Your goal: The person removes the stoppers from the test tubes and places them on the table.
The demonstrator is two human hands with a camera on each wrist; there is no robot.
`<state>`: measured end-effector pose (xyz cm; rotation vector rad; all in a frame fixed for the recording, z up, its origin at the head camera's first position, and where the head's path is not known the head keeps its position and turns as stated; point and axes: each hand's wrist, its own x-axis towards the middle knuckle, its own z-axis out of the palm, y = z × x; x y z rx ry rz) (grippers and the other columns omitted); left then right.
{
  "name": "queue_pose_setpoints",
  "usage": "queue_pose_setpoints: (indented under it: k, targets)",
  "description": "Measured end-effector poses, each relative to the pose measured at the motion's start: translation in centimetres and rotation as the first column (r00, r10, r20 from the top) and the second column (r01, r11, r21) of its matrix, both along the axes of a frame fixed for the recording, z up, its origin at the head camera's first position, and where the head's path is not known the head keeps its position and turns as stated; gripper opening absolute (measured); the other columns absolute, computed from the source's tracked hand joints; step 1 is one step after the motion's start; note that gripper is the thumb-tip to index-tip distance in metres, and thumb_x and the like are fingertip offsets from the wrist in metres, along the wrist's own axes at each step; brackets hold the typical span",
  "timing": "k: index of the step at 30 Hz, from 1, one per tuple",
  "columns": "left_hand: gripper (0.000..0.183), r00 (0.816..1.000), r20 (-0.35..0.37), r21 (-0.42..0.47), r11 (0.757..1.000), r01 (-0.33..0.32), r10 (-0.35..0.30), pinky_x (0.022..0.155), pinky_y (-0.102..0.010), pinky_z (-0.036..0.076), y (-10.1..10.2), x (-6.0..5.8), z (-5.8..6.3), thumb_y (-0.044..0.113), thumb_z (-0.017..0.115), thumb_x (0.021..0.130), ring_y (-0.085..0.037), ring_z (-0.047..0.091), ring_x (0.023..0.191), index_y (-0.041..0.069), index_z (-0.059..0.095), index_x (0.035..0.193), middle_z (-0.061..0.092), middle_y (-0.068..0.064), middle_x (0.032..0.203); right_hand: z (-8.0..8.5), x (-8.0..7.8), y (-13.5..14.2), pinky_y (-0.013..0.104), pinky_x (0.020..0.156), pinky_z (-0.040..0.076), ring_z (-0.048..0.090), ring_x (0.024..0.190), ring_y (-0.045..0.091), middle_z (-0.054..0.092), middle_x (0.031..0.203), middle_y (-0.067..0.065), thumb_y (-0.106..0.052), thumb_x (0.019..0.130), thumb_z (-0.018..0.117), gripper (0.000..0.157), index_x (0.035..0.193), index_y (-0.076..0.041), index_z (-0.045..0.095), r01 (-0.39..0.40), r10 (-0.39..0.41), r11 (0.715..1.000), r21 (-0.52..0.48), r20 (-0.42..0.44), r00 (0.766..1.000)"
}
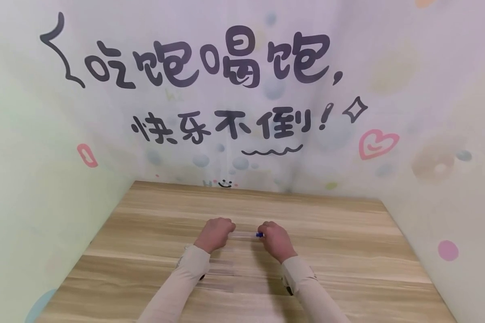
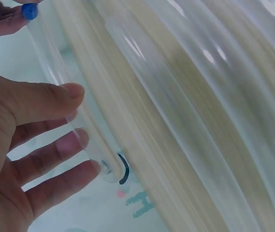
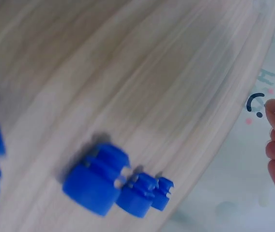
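Between both hands, above the wooden table, is a clear test tube [image 1: 243,235] with a blue cap [image 1: 259,234] at its right end. My left hand [image 1: 215,234] pinches the tube; the left wrist view shows the thumb on one side and the fingers on the other, with the tube's rounded end [image 2: 112,173] past them. My right hand [image 1: 277,240] pinches the blue cap, seen at the tube's mouth in the left wrist view. How deep the cap sits in the tube, I cannot tell.
Several clear test tubes [image 2: 152,92] lie on the table [image 1: 157,211] below the left wrist. Several loose blue caps [image 3: 96,179] stand near the right wrist, hidden in the head view. A printed white wall [image 1: 226,98] rises behind the table.
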<state>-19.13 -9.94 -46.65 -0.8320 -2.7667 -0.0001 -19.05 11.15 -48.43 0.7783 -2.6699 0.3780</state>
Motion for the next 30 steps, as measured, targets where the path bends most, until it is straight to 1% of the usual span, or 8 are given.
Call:
queue_pose_setpoints:
  k: [6,9,12,15,19,23,26,30]
  targets:
    - [0.021,0.998,-0.06,-0.076,0.997,0.015,-0.019,0.051,-0.029,0.048,0.0,-0.2,-0.18,-0.003,0.073,0.072,-0.015,0.06,0.062,0.017,0.066,0.072,0.062,0.003,0.07,-0.39,-0.11,0.27,0.025,0.066,0.053,0.062,0.071,0.013,0.066,0.076,0.0,-0.002,0.07,0.08,0.015,0.077,-0.009,0.069,-0.063,0.073,0.994,0.093,-0.112,0.991]
    - [0.022,0.995,-0.094,-0.084,0.996,0.019,-0.027,0.051,-0.029,0.048,-0.03,-0.33,-0.33,-0.003,0.073,0.069,-0.015,0.06,0.062,0.017,0.066,0.072,0.062,0.003,0.07,-0.43,-0.03,0.34,0.024,0.065,0.053,0.061,0.07,0.013,0.066,0.075,0.0,-0.004,0.071,0.08,0.014,0.077,-0.008,0.069,-0.06,0.074,0.992,0.11,-0.129,0.989]
    - [0.022,0.992,-0.12,-0.071,0.997,0.022,-0.031,0.051,-0.028,0.048,-0.15,-0.47,-0.46,-0.004,0.072,0.069,-0.015,0.06,0.06,0.017,0.066,0.07,0.062,0.003,0.068,-0.29,0.16,0.32,0.025,0.064,0.054,0.063,0.07,0.014,0.067,0.077,0.002,-0.007,0.074,0.079,0.01,0.079,-0.007,0.07,-0.034,0.044,0.996,0.083,-0.112,0.993]
    - [0.021,0.991,-0.128,-0.055,0.998,0.027,-0.034,0.051,-0.028,0.048,-0.26,-0.47,-0.31,-0.004,0.071,0.069,-0.014,0.059,0.059,0.016,0.065,0.068,0.061,0.003,0.065,-0.3,0.17,0.26,0.026,0.062,0.054,0.064,0.069,0.015,0.067,0.076,0.003,-0.01,0.077,0.077,0.007,0.079,-0.007,0.07,-0.002,0.007,0.999,0.05,-0.095,0.995]
    - [0.022,0.991,-0.131,-0.049,0.998,0.034,-0.04,0.052,-0.027,0.048,-0.27,-0.41,-0.07,-0.004,0.07,0.07,-0.013,0.058,0.057,0.016,0.062,0.063,0.06,0.003,0.063,-0.56,0.04,0.25,0.027,0.059,0.054,0.063,0.065,0.014,0.066,0.074,0.003,-0.012,0.077,0.077,0.009,0.077,-0.007,0.07,0.03,-0.027,0.999,0.024,-0.105,0.994]
    - [0.024,0.992,-0.118,-0.031,0.999,0.033,-0.036,0.052,-0.028,0.048,-0.29,-0.43,-0.12,-0.004,0.068,0.07,-0.012,0.058,0.056,0.015,0.059,0.059,0.06,0.003,0.061,-0.55,0.02,0.29,0.027,0.053,0.051,0.059,0.058,0.013,0.063,0.07,0.003,-0.014,0.076,0.078,0.012,0.077,-0.006,0.069,0.056,-0.057,0.998,-0.015,-0.117,0.992]
    - [0.025,0.994,-0.101,-0.013,0.999,0.034,-0.035,0.052,-0.028,0.049,-0.29,-0.44,-0.08,-0.005,0.067,0.069,-0.012,0.059,0.057,0.015,0.057,0.058,0.06,0.002,0.06,-0.44,-0.05,0.32,0.027,0.052,0.05,0.057,0.055,0.012,0.062,0.069,0.003,-0.013,0.075,0.079,0.013,0.077,-0.006,0.069,0.06,-0.065,0.997,-0.044,-0.124,0.99]
    - [0.024,0.993,-0.112,-0.012,0.999,0.033,-0.035,0.052,-0.028,0.049,-0.31,-0.53,0.05,-0.005,0.068,0.069,-0.013,0.06,0.058,0.015,0.06,0.059,0.061,0.002,0.062,-0.3,-0.11,0.37,0.028,0.056,0.052,0.062,0.06,0.014,0.065,0.073,0.003,-0.012,0.076,0.078,0.01,0.078,-0.007,0.069,0.03,-0.035,0.999,-0.042,-0.122,0.992]
